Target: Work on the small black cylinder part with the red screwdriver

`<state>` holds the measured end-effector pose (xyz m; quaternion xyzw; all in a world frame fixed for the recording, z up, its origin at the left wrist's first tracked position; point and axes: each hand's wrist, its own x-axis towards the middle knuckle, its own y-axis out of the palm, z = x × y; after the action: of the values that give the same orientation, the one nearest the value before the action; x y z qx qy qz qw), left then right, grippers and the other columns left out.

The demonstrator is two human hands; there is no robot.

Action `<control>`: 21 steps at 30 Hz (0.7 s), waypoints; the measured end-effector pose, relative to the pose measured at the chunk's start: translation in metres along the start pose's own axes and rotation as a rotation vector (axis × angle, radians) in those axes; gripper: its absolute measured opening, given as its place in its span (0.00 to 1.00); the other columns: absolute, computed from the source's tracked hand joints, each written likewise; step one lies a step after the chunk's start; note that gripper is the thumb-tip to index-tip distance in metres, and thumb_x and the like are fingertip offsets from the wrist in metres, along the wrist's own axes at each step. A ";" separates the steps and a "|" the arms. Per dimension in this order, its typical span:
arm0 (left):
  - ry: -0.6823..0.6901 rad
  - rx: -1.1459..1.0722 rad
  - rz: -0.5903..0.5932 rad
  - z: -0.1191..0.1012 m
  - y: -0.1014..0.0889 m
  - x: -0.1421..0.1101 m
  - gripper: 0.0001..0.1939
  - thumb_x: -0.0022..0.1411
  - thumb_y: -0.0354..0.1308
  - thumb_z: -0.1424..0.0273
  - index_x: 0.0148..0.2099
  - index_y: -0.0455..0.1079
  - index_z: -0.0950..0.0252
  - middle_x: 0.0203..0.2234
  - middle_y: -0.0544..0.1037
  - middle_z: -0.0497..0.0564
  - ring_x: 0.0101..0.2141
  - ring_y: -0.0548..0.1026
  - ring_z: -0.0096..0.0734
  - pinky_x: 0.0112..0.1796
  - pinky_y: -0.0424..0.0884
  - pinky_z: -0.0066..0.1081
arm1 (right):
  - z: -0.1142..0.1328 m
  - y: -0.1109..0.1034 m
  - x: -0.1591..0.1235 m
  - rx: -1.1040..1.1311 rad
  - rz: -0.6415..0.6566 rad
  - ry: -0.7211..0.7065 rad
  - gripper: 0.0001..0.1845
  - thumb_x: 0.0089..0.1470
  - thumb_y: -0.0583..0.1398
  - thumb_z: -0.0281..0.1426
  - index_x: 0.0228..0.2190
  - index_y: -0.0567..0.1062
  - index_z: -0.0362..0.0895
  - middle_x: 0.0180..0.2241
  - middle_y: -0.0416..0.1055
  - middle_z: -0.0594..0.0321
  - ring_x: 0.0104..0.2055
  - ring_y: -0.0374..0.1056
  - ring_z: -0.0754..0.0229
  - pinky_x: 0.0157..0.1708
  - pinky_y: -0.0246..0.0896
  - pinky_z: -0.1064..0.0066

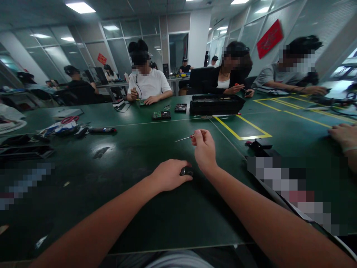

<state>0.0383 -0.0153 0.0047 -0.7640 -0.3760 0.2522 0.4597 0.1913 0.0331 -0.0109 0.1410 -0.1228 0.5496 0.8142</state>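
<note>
While the right hand (204, 147) grips it above the surface (134, 212), screwdriver (182, 139): thin metal shaft, reddish handle. Left hand (170, 175): half-curled around small dark object (183, 171), hold uncertain. Red banner (270, 39): writing blurred.

Tool (183, 139) hdl part-hid by R grip (205, 150), co-worker's arm (351, 156) cut by R edge
</note>
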 end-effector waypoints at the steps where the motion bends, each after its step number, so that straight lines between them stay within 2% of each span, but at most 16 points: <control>1: 0.011 0.027 0.000 0.000 0.002 0.004 0.21 0.63 0.63 0.58 0.57 0.74 0.54 0.47 0.81 0.54 0.46 0.78 0.47 0.43 0.72 0.39 | -0.001 0.000 0.000 0.002 0.004 0.000 0.13 0.63 0.56 0.44 0.37 0.70 0.48 0.31 0.70 0.65 0.33 0.67 0.60 0.37 0.63 0.64; 3: 0.029 0.075 0.020 0.000 0.006 0.011 0.23 0.62 0.63 0.57 0.58 0.74 0.54 0.46 0.81 0.54 0.47 0.78 0.48 0.43 0.72 0.39 | -0.002 0.000 0.000 0.005 0.014 0.001 0.13 0.63 0.56 0.44 0.37 0.70 0.47 0.31 0.70 0.65 0.32 0.66 0.60 0.37 0.62 0.64; 6: 0.046 0.132 0.053 0.001 0.008 0.018 0.18 0.63 0.63 0.57 0.53 0.78 0.56 0.43 0.82 0.55 0.44 0.79 0.48 0.41 0.73 0.39 | -0.003 -0.001 0.000 0.003 0.030 0.003 0.13 0.63 0.56 0.44 0.37 0.70 0.47 0.31 0.70 0.65 0.33 0.67 0.60 0.37 0.63 0.64; 11: -0.011 0.077 -0.010 0.009 0.002 0.012 0.12 0.62 0.63 0.59 0.43 0.79 0.60 0.36 0.81 0.53 0.37 0.79 0.43 0.37 0.72 0.35 | 0.000 -0.001 0.000 -0.014 0.037 0.010 0.12 0.63 0.55 0.42 0.36 0.70 0.47 0.30 0.70 0.65 0.32 0.67 0.60 0.36 0.62 0.65; 16: -0.134 -0.171 -0.169 0.036 -0.025 -0.016 0.13 0.62 0.61 0.57 0.43 0.78 0.59 0.39 0.81 0.51 0.38 0.78 0.38 0.36 0.71 0.33 | 0.002 -0.003 -0.002 -0.026 0.065 0.010 0.13 0.64 0.55 0.43 0.36 0.71 0.47 0.31 0.70 0.65 0.33 0.66 0.60 0.37 0.63 0.64; 19: -0.343 -0.362 -0.262 0.058 -0.050 -0.045 0.16 0.62 0.59 0.58 0.48 0.76 0.60 0.32 0.79 0.48 0.28 0.73 0.30 0.29 0.67 0.30 | 0.002 -0.003 -0.002 -0.025 0.075 0.031 0.12 0.63 0.55 0.42 0.36 0.71 0.47 0.31 0.71 0.64 0.33 0.67 0.60 0.37 0.63 0.64; 21: -0.465 -0.561 -0.402 0.074 -0.067 -0.071 0.14 0.65 0.56 0.62 0.49 0.75 0.59 0.28 0.75 0.43 0.24 0.67 0.23 0.25 0.60 0.26 | 0.002 -0.002 -0.002 -0.022 0.072 0.035 0.12 0.63 0.55 0.42 0.36 0.71 0.47 0.31 0.71 0.64 0.33 0.67 0.60 0.37 0.63 0.64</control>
<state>-0.0806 -0.0149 0.0338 -0.6937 -0.6655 0.2112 0.1769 0.1926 0.0301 -0.0095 0.1180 -0.1197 0.5795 0.7975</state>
